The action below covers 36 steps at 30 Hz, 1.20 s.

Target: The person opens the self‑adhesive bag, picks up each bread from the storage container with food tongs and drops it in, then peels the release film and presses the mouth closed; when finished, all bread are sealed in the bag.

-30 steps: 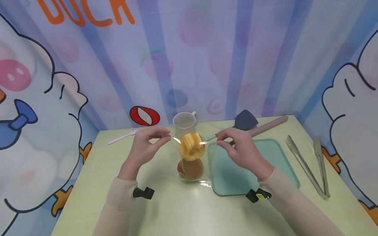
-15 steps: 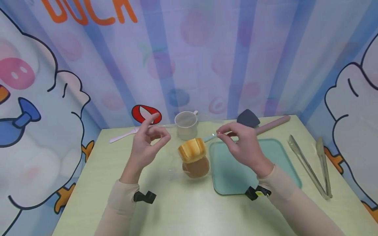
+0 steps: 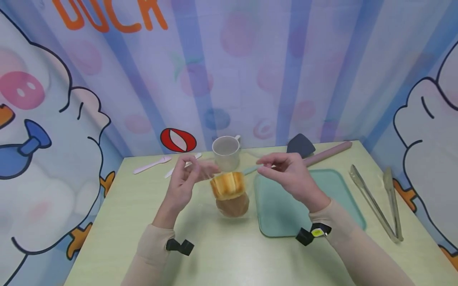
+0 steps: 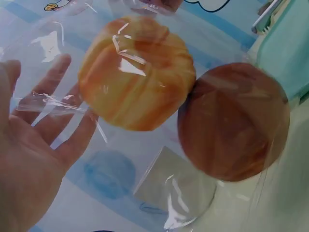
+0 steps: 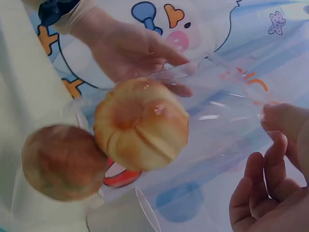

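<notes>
A clear plastic bag [image 5: 217,111] hangs above the table between the hands. Inside it are a golden ridged bun [image 3: 228,186] and, lower down, a round brown bun [image 3: 232,205]. My right hand [image 3: 284,171] pinches the bag's upper edge between thumb and finger, clearest in the right wrist view. My left hand [image 3: 184,180] is at the bag's other side, its fingers [image 4: 72,137] spread and fairly straight against or behind the film beside the golden bun. Whether the left fingers lie inside the bag's mouth I cannot tell.
Behind the bag stands a white mug [image 3: 226,153]. A green tray [image 3: 282,218] lies to the right, with metal tongs [image 3: 375,202] beyond it. A dark spatula [image 3: 300,145] and a pink rod [image 3: 327,154] lie at the back. A pale pink fork [image 3: 152,165] lies back left.
My left hand has let go of its pinch near the bag's edge, and its fingers have reached rightward to the film. The right hand keeps its pinch; the bag with the buns has swung slightly.
</notes>
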Available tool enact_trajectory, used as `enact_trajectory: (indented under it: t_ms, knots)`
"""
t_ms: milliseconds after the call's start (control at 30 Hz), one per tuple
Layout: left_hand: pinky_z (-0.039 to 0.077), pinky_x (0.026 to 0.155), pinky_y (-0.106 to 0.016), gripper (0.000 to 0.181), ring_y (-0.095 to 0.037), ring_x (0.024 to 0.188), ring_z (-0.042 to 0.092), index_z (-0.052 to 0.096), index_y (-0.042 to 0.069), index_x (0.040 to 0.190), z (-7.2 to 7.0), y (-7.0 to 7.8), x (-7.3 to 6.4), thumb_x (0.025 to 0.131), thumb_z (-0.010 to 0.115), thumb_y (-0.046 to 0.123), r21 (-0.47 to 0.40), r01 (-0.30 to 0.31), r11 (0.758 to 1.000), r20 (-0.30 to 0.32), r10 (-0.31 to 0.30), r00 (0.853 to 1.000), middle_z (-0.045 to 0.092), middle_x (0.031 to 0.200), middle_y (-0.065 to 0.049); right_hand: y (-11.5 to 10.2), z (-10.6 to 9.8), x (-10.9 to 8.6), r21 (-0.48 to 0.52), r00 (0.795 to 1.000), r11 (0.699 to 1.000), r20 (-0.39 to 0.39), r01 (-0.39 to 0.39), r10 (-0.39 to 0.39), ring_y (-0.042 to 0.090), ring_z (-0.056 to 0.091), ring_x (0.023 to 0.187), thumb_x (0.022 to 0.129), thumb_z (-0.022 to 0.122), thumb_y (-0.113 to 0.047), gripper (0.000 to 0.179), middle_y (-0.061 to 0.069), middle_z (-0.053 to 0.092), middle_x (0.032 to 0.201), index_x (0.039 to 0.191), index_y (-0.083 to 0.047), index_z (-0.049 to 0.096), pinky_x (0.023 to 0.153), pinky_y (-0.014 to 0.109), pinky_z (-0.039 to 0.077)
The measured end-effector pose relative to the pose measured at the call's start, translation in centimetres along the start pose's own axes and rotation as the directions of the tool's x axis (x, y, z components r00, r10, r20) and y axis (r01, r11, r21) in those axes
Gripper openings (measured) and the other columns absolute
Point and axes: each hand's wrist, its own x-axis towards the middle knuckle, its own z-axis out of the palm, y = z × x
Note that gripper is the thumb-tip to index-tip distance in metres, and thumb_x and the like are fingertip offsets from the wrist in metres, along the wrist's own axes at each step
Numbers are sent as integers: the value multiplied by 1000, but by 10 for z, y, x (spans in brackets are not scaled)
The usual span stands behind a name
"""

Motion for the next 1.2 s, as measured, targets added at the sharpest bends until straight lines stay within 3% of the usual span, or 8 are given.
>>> enact_trajectory:
  t_ms: [67,133,233,367,567,800,900,1200]
  knots:
    - [60,96,-45,20,-28,107,76,34,0,116,3,0,0,116,39,19,-24,-4,1000,-17,3,1000,78,117,-7,1,1,0,-2,1000,1000,5,30,-30,17,61,86,96,75,-3,9,2,69,95,104,1,77,73,27,57]
    - [60,95,-45,21,-29,103,78,33,2,116,5,-1,0,116,39,21,-43,2,999,-40,-4,999,79,114,-6,3,2,0,1,999,999,-1,45,-45,19,64,95,97,74,-3,4,5,70,104,95,-1,76,80,28,59]
    - [61,93,-45,18,-28,101,79,33,5,116,7,-2,0,115,41,21,-62,23,998,-65,-27,998,80,113,-4,7,6,0,10,999,999,-20,38,-38,21,70,109,101,70,-7,8,7,73,113,95,-2,71,91,33,60]
    - [64,82,-44,16,-28,100,79,35,8,117,8,-5,-3,115,41,23,-77,106,991,-96,-113,989,80,114,-3,14,11,3,31,997,999,-77,15,-13,24,77,101,103,69,-11,11,10,80,105,100,0,67,89,38,62]
    - [64,72,-47,19,-34,103,78,36,13,118,9,-13,-10,115,43,31,-81,248,965,-148,-257,955,78,118,-11,22,18,8,7,980,999,-193,-43,43,18,78,80,97,77,-11,13,10,80,89,100,1,73,76,38,65]
    - [65,75,-44,29,-37,108,76,36,19,118,9,-23,-20,112,47,45,-73,373,925,-238,-379,894,77,121,-13,31,22,9,-8,989,995,-109,-100,98,17,79,87,101,71,-9,17,14,80,95,112,3,74,80,36,65]
    - [64,81,-46,26,-33,108,77,36,18,117,10,-27,-24,113,46,41,-98,374,922,-260,-386,885,76,121,-16,34,25,9,-3,991,994,-76,-112,112,16,79,90,102,68,-7,18,16,80,100,115,4,73,82,36,64]
    - [58,101,-45,18,-24,115,71,43,7,123,13,-32,-24,110,54,13,-40,257,966,-324,-256,911,70,126,-22,37,30,10,28,997,997,-47,-67,69,19,78,96,104,64,-3,19,27,76,110,118,8,71,85,36,64]
